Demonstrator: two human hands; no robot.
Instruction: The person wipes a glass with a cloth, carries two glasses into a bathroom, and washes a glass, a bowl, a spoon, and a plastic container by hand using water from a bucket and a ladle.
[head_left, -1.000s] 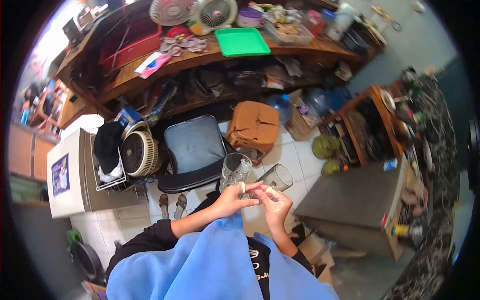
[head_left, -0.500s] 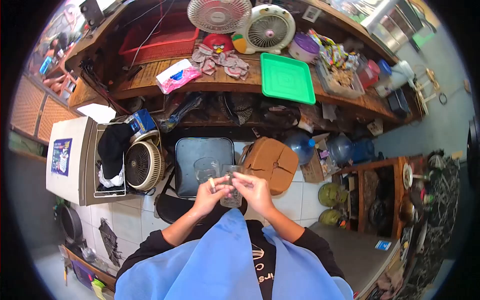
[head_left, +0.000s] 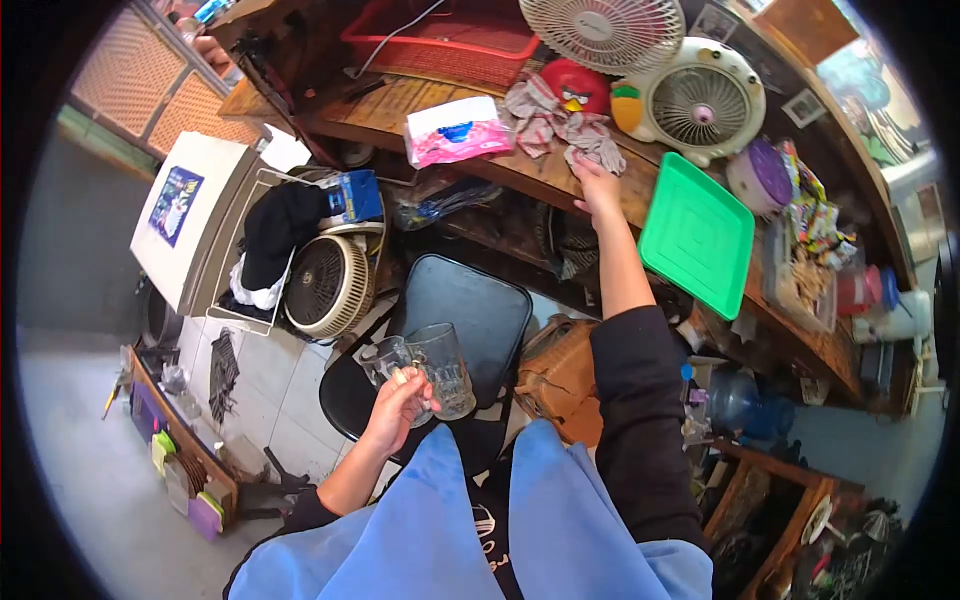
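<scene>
My left hand [head_left: 398, 405] is closed around the handles of two clear glass mugs, held over the black chair. The larger glass mug [head_left: 445, 375] has a dimpled lower part and tilts slightly. Beside it, the second glass mug [head_left: 380, 362] is partly hidden by my fingers. My right arm stretches forward to the wooden shelf. There my right hand [head_left: 598, 190] has its fingers closed on the near end of a checkered cloth [head_left: 592, 140], which lies bunched on the shelf near a red bird-shaped object [head_left: 575, 88].
A pink tissue pack [head_left: 460, 132] and a green tray [head_left: 697, 235] flank the cloth on the wooden shelf [head_left: 385, 112]. Two fans stand behind. Below are a black chair [head_left: 470, 295], a brown cushioned stool [head_left: 560, 375] and a fan [head_left: 325, 285] on the left.
My right hand has left the glass and reached forward to the cloth on the shelf. Both mugs are now in my left hand alone. The view has turned.
</scene>
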